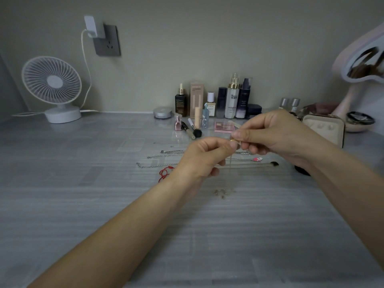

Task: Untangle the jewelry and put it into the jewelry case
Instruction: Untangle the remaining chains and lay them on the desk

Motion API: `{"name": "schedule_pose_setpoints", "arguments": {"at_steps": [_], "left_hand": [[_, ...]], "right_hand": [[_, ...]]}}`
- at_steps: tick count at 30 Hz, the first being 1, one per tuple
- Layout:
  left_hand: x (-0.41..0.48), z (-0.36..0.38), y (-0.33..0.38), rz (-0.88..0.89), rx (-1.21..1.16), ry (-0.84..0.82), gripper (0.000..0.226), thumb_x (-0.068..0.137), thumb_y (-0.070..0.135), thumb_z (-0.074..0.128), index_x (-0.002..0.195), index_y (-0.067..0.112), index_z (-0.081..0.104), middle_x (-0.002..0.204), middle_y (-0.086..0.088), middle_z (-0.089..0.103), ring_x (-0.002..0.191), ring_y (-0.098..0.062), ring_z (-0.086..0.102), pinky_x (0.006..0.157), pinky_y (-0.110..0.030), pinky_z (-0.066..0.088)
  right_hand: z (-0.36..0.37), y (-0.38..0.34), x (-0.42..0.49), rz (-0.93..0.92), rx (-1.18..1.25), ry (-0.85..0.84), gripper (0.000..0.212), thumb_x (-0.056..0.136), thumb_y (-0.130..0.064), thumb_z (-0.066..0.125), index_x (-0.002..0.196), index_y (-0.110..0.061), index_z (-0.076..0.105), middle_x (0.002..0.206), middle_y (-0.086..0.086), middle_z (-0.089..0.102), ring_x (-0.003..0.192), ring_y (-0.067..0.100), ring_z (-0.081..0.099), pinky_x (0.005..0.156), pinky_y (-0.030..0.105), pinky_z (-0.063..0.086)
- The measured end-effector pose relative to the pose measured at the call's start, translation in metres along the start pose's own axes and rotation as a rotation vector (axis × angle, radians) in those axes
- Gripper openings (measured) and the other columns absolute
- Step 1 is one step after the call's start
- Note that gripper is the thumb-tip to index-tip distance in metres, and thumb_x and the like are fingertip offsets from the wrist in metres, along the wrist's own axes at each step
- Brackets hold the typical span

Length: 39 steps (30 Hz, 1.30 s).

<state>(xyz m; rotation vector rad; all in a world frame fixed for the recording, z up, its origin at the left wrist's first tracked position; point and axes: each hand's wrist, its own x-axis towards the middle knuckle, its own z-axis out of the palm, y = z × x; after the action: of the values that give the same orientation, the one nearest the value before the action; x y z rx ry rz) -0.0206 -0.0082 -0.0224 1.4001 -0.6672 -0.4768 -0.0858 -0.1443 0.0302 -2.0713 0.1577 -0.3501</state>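
Note:
My left hand [204, 157] and my right hand [270, 134] meet above the table and both pinch a thin gold necklace [231, 163] at its small gold piece. The chain hangs down to the table, where its beaded end [222, 192] lies. Silver chains [158, 164] lie flat behind my left hand, and a red cord bracelet [164, 172] sits beside the left wrist. A small pink charm [257, 159] lies under my right hand. The beige jewelry case [324, 126] stands open at the right, past my right hand.
Cosmetic bottles [232, 98] and makeup brushes [192, 129] line the back of the grey table [83, 194], with a pink palette [224, 126]. A white fan [53, 88] stands back left. A pink mirror [361, 59] and a dish [360, 121] are at the far right.

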Motion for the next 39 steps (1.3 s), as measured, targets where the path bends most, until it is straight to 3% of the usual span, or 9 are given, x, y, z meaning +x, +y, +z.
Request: {"name": "schedule_pose_setpoints", "arguments": {"at_steps": [16,26,34,39], "left_hand": [[-0.001,-0.002,0.0,-0.013,0.03,-0.035,0.013,0.084,0.02,0.063,0.079,0.021,0.074,0.07,0.01,0.063,0.064,-0.007,0.048,0.059,-0.024,0.036],[0.0,-0.004,0.001,0.012,-0.04,0.023,0.007,0.084,0.02,0.064,0.081,0.017,0.069,0.069,0.009,0.061,0.062,-0.007,0.047,0.054,-0.021,0.036],[-0.002,-0.001,0.002,0.032,0.062,0.033,0.016,0.087,0.017,0.06,0.075,0.023,0.068,0.075,0.015,0.067,0.068,-0.007,0.048,0.059,-0.023,0.038],[-0.001,-0.002,0.002,0.044,0.076,0.041,0.015,0.089,0.015,0.056,0.079,0.02,0.067,0.08,0.01,0.066,0.067,-0.007,0.052,0.058,-0.022,0.039]], "right_hand": [[-0.007,-0.001,-0.008,0.001,0.013,0.081,0.015,0.079,-0.017,0.069,0.076,-0.002,0.07,0.052,-0.001,0.064,0.041,0.003,0.051,0.04,0.015,0.036],[-0.007,0.003,-0.009,-0.018,0.046,0.039,0.005,0.077,-0.013,0.069,0.075,-0.01,0.072,0.06,0.002,0.069,0.049,0.004,0.058,0.042,0.014,0.04],[-0.004,0.004,-0.013,-0.147,-0.032,0.054,0.011,0.08,-0.003,0.067,0.083,-0.012,0.07,0.052,-0.011,0.066,0.047,-0.001,0.058,0.045,0.011,0.041],[0.0,0.007,-0.013,-0.151,-0.084,0.102,0.009,0.081,-0.009,0.066,0.082,-0.017,0.07,0.058,-0.009,0.069,0.051,0.0,0.062,0.051,0.03,0.039]]}}
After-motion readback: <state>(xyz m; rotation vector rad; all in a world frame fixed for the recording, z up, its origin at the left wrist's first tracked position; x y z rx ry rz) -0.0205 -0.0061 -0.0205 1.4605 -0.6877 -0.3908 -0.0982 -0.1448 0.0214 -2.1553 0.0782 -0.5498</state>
